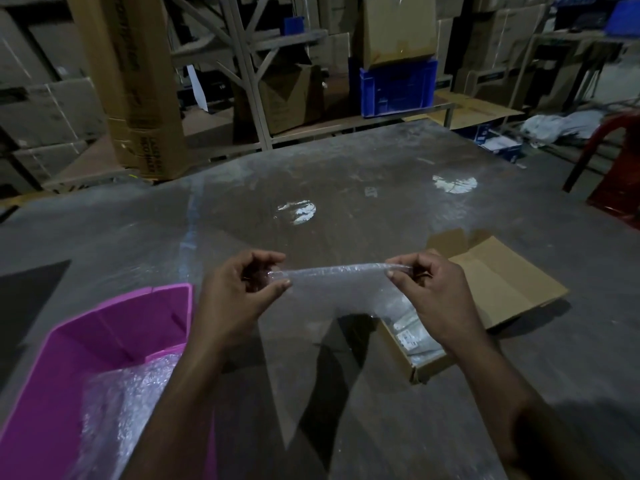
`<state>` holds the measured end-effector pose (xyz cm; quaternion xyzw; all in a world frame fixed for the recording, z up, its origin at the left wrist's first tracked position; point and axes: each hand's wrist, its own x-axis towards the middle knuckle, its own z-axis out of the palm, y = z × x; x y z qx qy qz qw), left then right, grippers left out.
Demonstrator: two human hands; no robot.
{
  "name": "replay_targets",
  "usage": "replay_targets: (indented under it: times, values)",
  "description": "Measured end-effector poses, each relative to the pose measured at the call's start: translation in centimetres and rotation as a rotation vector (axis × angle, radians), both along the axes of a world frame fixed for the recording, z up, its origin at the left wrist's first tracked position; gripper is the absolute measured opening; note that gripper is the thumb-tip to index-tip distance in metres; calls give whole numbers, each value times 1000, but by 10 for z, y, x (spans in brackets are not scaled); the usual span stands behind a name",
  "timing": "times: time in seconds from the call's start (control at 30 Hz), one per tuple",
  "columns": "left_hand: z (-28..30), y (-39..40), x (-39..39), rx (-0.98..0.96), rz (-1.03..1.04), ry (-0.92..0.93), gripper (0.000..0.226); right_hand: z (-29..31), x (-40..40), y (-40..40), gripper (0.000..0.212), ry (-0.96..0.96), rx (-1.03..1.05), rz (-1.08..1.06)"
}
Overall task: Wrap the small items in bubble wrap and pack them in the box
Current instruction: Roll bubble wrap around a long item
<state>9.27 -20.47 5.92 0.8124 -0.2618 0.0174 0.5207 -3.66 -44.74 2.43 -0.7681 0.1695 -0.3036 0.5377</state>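
A sheet of clear bubble wrap (334,289) is stretched between my two hands above the grey table (346,174). My left hand (242,292) pinches its left top corner and my right hand (433,292) pinches the right one, so the sheet hangs down between them. Under my right hand stands an open cardboard box (491,282) with its flaps spread, and small clear-bagged items (412,332) lie inside it. Whether anything is inside the hanging sheet I cannot tell.
A pink plastic bin (114,327) at the near left holds more bubble wrap (128,400). Behind the table stand metal racks with cardboard boxes and a blue crate (396,88). A red plastic chair (616,161) is at the right edge.
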Motion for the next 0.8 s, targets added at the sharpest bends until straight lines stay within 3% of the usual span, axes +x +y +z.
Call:
replay_targets:
  times: [0.1, 0.17, 0.23, 0.3, 0.37, 0.53, 0.7, 0.8]
  values:
    - [-1, 4, 1, 117, 4, -75, 27, 4, 0, -1, 9, 34, -85, 27]
    - [0, 5, 4, 295, -8, -199, 26, 10, -1, -2, 7, 53, -143, 83]
    - [-3, 5, 6, 539, -35, -262, 56, 15, -2, 0, 6, 64, -188, 171]
    - [-6, 3, 2, 649, -61, -250, 90, 20, -2, 6, 4, 115, -221, 246]
    - [-10, -4, -7, 586, -126, -212, 94, 27, 1, 16, 5, 162, -246, 314]
    - [-13, -24, -21, 361, -266, 22, 43, 39, 7, 29, 10, 87, -228, 355]
    - [-6, -24, -25, -41, -194, 343, 17, 26, 4, 16, 63, 174, 53, 349]
    - [-6, -22, -21, -208, -170, 508, 26, 13, 4, 11, 59, 144, 289, 339]
